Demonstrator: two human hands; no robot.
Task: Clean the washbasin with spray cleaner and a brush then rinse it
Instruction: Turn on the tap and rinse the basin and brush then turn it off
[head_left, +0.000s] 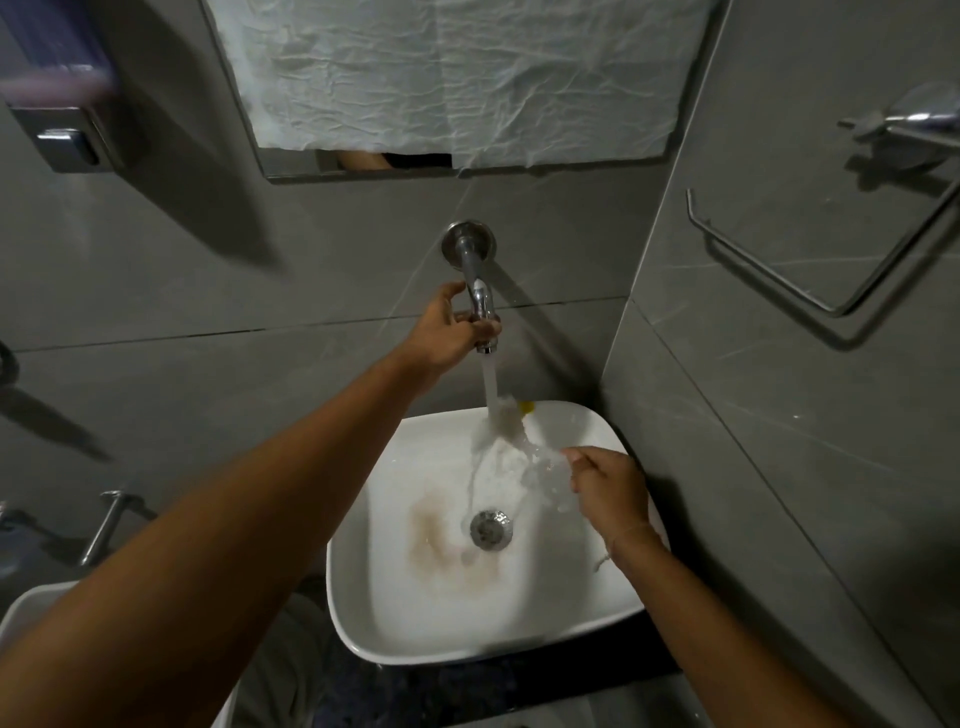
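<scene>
White, square ceramic washbasin (363, 618) sits low centre under running water (490, 384). Left hand (448, 327) fingers pinch the chrome wall tap (480, 304); right hand (608, 493), fingers loosely curled, holds nothing in the stream. Brown stain (434, 535) (left of the drain (490, 529)) may survive; splashing could overshoot the right rim.

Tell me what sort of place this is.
Most likely a small bathroom or washroom: a white washbasin under a wall-mounted tap with water running, grey tiled walls, and a metal towel holder on the side wall. The mirror above is mostly covered with paper.
</scene>
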